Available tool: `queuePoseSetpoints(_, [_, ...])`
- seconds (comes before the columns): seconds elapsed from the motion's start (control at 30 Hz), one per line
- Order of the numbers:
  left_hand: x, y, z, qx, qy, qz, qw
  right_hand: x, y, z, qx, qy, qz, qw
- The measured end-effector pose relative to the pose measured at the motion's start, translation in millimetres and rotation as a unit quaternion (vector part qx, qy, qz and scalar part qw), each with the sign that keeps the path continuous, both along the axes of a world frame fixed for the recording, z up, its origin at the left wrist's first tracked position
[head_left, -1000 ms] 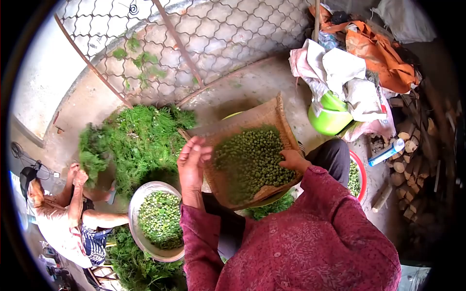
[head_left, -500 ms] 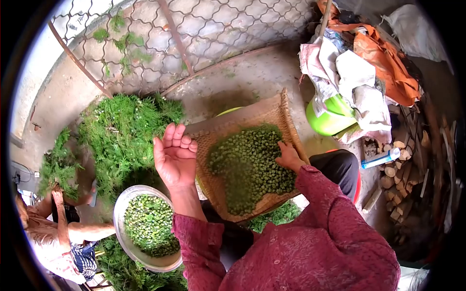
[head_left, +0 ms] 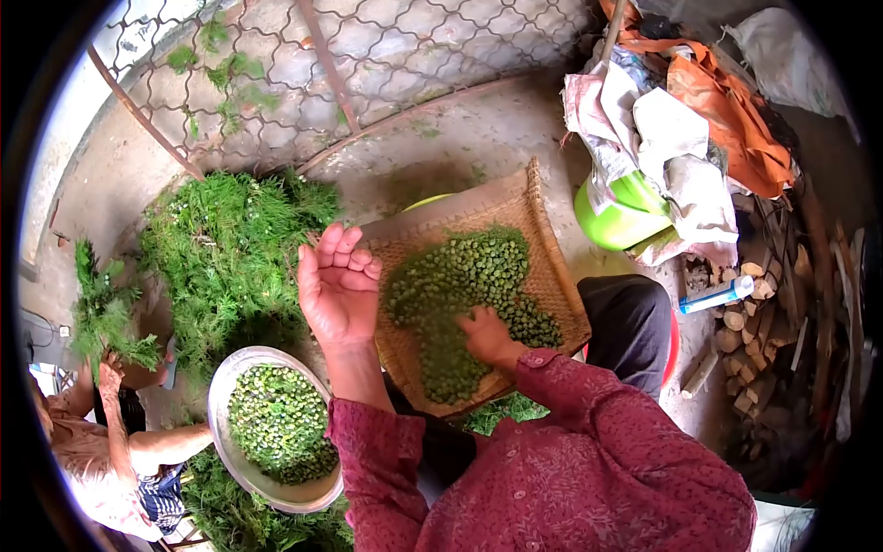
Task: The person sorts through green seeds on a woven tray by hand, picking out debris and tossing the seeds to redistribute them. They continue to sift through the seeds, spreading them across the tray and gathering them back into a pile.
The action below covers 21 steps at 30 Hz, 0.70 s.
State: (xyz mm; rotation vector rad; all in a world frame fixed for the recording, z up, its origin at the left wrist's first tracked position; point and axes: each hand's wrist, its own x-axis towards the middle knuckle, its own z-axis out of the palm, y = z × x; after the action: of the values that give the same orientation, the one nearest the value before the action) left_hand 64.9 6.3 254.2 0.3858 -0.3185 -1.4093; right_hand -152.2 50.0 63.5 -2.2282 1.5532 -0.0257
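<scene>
At the far left a second person's hand [head_left: 108,375] lifts a sprig of feathery greens [head_left: 103,313], well apart from the wearer's hands. A big heap of the same cut greens [head_left: 230,253] lies on the concrete floor, to the left of the raised left hand. Below and left of that hand sits a metal bowl [head_left: 223,391] filled with small green pods.

The left hand [head_left: 337,287] is held up, palm open, fingers loosely curled at the tips, gripping nothing; it stands just beside the left rim of a woven bamboo winnowing tray [head_left: 552,267]. To its right, the tray carries a spread of green pods [head_left: 460,276]. The right hand [head_left: 487,336] lies palm down on those pods near the tray's lower edge, fingers bent into the pile; whether it has closed on any pods cannot be told.

Further right of that hand stands a lime-green plastic bucket [head_left: 612,225] under crumpled cloth sacks [head_left: 671,147], with stacked firewood [head_left: 763,340] beyond
</scene>
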Motion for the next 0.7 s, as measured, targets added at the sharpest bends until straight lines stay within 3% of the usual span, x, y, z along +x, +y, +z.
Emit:
queuePoseSetpoints(0.07, [0, 0, -2, 0.002, -0.006, -0.003, 1.000, 0, 3, 4, 0.040, -0.089, 0.041, 0.994])
queuePoseSetpoints(0.13, [1, 1, -3, -0.001, -0.008, -0.007, 1.000, -19, -1, 17, -0.033, -0.110, 0.128, 0.985])
queuePoseSetpoints(0.2, [4, 3, -5, -0.004, -0.010, -0.008, 1.000, -44, -14, 17, -0.028, -0.125, 0.067, 0.989])
queuePoseSetpoints(0.23, [4, 3, -6, -0.007, -0.011, -0.008, 1.000, -58, -22, 5, 0.012, -0.128, -0.039, 0.991])
queuePoseSetpoints(0.3, [5, 2, -6, -0.008, -0.013, -0.008, 1.000, -99, -31, -25, -0.095, -0.106, -0.072, 0.987])
queuePoseSetpoints(0.4, [2, 2, -5, -0.004, -0.018, -0.006, 1.000, -118, -45, 6, 0.010, -0.089, -0.141, 0.986])
queuePoseSetpoints(0.5, [-3, 2, -2, -0.001, -0.022, -0.006, 1.000, -124, -56, -12, -0.046, -0.122, -0.152, 0.980])
queuePoseSetpoints(0.7, [-3, 3, -2, 0.009, -0.030, 0.003, 1.000, -95, -73, -8, -0.007, -0.113, -0.118, 0.986])
